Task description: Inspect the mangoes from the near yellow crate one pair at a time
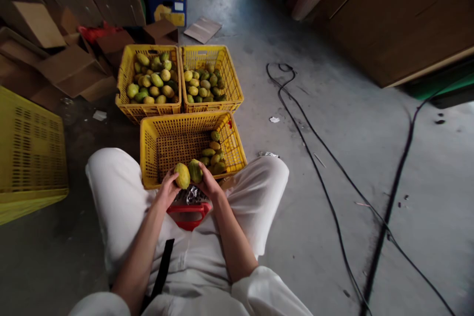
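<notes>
I sit with white trousers, knees apart, over a near yellow crate point(155, 150) that holds a few green-yellow fruits point(214, 158) in its right corner. My left hand point(168, 190) is closed round one yellowish fruit point(182, 176) at the crate's near rim. My right hand point(208, 182) grips a greener fruit point(195, 171) right beside it; the two fruits almost touch. Beyond stand two more yellow crates: the left one point(126, 76) heaped with larger fruits, the right one point(231, 76) with smaller ones.
A red stool point(188, 212) shows between my legs. An upturned yellow crate point(31, 153) stands at the left. Flattened cardboard boxes point(70, 66) lie at the back left. Black cables point(322, 158) run across the concrete floor on the right, near wooden boards point(392, 19).
</notes>
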Demonstrator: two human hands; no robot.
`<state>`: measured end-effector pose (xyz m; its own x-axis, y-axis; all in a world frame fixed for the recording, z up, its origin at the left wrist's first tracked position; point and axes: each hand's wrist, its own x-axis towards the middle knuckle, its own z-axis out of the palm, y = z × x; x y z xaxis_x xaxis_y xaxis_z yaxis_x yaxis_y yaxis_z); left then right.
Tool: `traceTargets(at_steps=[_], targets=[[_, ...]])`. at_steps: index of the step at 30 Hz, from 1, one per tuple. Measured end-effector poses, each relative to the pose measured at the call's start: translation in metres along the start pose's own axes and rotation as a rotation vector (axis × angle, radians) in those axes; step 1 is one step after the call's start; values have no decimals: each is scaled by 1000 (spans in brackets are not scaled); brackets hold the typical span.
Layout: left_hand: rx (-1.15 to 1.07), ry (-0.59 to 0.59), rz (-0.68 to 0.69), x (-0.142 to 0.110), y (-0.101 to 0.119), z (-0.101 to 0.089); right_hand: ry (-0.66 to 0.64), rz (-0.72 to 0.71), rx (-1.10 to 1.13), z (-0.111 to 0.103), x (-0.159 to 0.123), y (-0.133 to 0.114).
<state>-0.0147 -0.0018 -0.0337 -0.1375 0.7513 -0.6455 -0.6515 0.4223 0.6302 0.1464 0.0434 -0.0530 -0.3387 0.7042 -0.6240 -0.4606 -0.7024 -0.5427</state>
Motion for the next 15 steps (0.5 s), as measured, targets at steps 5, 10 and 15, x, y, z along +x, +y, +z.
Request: traceTargets(at_steps=[5,10,15], targets=[[91,18,76,2,-3,-7,-107,5,33,1,-5,-4],[128,8,70,3,-6,-8,-74,-3,-56,3,-6,-3],[149,57,104,2,-8,-1,-14,-71,-100,2,-7,2]])
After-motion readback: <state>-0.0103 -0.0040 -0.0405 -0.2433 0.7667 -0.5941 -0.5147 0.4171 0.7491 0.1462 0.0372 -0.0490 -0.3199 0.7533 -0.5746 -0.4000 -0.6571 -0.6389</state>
